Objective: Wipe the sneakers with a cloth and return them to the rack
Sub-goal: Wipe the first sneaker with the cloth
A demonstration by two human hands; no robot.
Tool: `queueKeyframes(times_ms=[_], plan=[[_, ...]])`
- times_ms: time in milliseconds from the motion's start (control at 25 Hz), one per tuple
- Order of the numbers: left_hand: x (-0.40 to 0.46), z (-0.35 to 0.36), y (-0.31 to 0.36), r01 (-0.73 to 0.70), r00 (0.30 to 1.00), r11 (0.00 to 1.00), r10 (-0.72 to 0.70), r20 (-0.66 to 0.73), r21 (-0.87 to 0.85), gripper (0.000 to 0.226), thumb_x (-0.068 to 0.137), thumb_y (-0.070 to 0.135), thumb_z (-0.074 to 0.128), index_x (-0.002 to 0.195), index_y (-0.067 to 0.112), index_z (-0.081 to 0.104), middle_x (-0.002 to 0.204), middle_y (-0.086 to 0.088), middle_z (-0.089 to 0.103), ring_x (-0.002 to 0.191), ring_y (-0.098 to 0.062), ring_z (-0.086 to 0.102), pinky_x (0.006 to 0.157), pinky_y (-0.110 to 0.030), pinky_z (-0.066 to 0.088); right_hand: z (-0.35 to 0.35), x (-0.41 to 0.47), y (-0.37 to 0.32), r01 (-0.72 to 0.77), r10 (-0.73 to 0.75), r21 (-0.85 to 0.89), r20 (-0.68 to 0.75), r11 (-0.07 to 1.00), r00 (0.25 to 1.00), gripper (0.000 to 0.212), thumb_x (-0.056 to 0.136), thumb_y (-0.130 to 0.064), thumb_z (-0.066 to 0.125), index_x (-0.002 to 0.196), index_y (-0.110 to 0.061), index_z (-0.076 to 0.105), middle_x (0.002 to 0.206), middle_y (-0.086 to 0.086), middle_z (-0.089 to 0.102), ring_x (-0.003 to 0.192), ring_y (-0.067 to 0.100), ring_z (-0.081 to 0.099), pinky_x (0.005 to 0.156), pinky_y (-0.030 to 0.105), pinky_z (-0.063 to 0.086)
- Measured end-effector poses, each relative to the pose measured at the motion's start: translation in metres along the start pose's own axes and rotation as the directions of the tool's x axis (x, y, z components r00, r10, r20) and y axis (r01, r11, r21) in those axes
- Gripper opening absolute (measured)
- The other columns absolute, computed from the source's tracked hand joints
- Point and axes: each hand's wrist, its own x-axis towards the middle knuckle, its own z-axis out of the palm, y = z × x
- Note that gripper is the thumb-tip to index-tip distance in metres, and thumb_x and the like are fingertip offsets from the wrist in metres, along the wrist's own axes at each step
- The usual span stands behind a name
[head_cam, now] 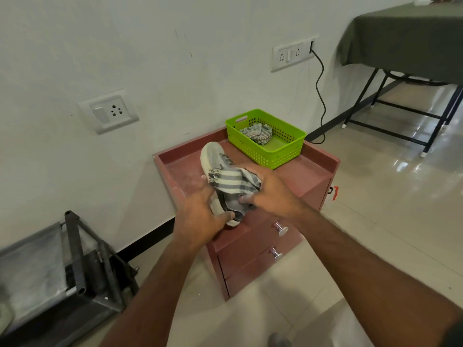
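A pale grey sneaker (213, 156) is held above the red drawer cabinet (313, 171), toe pointing away from me. My left hand (200, 216) grips its heel end from below. My right hand (270, 191) grips a grey-and-white striped cloth (233, 180) and presses it over the middle of the sneaker. The cloth hides much of the shoe's upper. The dark metal shoe rack (75, 249) with grey fabric shelves stands at the lower left by the wall.
A green plastic basket (283, 151) holding another striped cloth (258, 132) sits on the cabinet's far right. A table with a dark green cover (406, 38) stands at the upper right. A black cable (322, 96) hangs from a wall socket. The floor is glossy tile.
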Motion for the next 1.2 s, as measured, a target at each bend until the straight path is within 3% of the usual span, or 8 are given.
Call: queueKeyframes(times_ms=[240,440,520,600,800,920,1080,1200], plan=[[0.008,0.011,0.01,-0.193,0.967,0.973,0.167,0.194,0.124,0.069,0.08,0.025,0.079,0.144,0.027,0.053,0.166,-0.003,0.023,0.154,-0.016,0.016,0.124,-0.043,0.02,-0.036,-0.012,0.003,-0.277,0.507,0.639,-0.206,0.717,0.837,0.055,0.077,0.009,0.075,0.126,-0.011,0.062,0.109,0.012,0.074,0.094,0.028,0.074,0.072,0.04,0.061],[0.007,0.019,0.026,-0.083,0.995,0.976,0.068,0.08,0.204,0.025,0.087,0.039,0.073,0.1,0.018,0.075,0.125,-0.007,0.068,0.124,-0.03,0.056,0.089,-0.038,0.048,-0.038,-0.014,0.007,-0.386,0.631,0.803,0.016,0.454,0.776,0.043,0.085,-0.031,0.074,0.119,-0.006,0.066,0.109,0.016,0.074,0.101,0.031,0.071,0.087,0.048,0.058],[0.008,0.019,0.03,-0.058,0.998,0.984,0.055,0.019,0.17,0.033,0.096,0.042,0.059,0.073,0.019,0.064,0.074,0.002,0.065,0.081,-0.026,0.065,0.063,-0.034,0.042,-0.031,-0.011,0.007,-0.374,0.626,0.791,-0.014,0.484,0.78,0.03,0.095,-0.025,0.064,0.118,-0.006,0.067,0.108,0.013,0.074,0.099,0.029,0.072,0.09,0.048,0.057],[0.011,0.017,0.031,-0.01,0.997,0.982,0.024,-0.072,0.187,0.039,0.099,0.04,0.054,0.065,0.02,0.051,0.059,0.004,0.053,0.065,-0.025,0.06,0.056,-0.033,0.033,-0.028,-0.012,0.007,-0.372,0.632,0.742,-0.089,0.558,0.77,0.018,0.096,-0.015,0.063,0.111,-0.007,0.07,0.102,0.01,0.076,0.095,0.028,0.072,0.091,0.048,0.057],[0.003,0.028,0.036,-0.196,0.975,0.951,0.214,-0.05,0.241,0.04,0.084,0.062,0.06,0.109,0.031,0.065,0.101,0.009,0.069,0.092,-0.02,0.061,0.08,-0.039,0.051,-0.034,-0.01,0.014,-0.341,0.648,0.632,-0.349,0.696,0.677,0.015,0.097,-0.015,0.06,0.109,-0.014,0.069,0.1,0.005,0.076,0.09,0.021,0.073,0.084,0.044,0.06],[0.003,0.04,0.049,-0.116,0.993,0.899,0.113,0.03,0.422,0.06,0.083,0.068,0.059,0.134,0.037,0.057,0.112,0.006,0.071,0.105,-0.025,0.065,0.078,-0.037,0.051,-0.028,-0.01,0.011,-0.353,0.63,0.6,-0.344,0.718,0.696,0.019,0.097,-0.017,0.06,0.114,-0.016,0.069,0.101,0.004,0.076,0.092,0.023,0.073,0.086,0.047,0.059],[0.008,0.051,0.061,-0.016,0.988,0.94,0.068,-0.142,0.342,0.026,0.093,0.047,0.059,0.099,0.024,0.072,0.087,-0.002,0.073,0.086,-0.029,0.068,0.063,-0.033,0.038,-0.019,-0.015,0.007,-0.322,0.572,0.625,-0.248,0.711,0.782,0.017,0.094,-0.007,0.063,0.109,-0.01,0.072,0.098,0.008,0.076,0.091,0.025,0.073,0.084,0.046,0.06],[0.023,0.039,0.057,0.129,0.936,0.992,-0.126,-0.329,-0.013,0.026,0.092,0.041,0.062,0.097,0.021,0.079,0.084,-0.003,0.075,0.082,-0.024,0.068,0.069,-0.031,0.047,-0.03,-0.018,0.01,-0.266,0.293,0.127,-0.526,0.955,0.799,0.028,0.097,-0.01,0.058,0.122,-0.016,0.069,0.112,-0.004,0.07,0.097,0.01,0.066,0.08,0.022,0.053]])
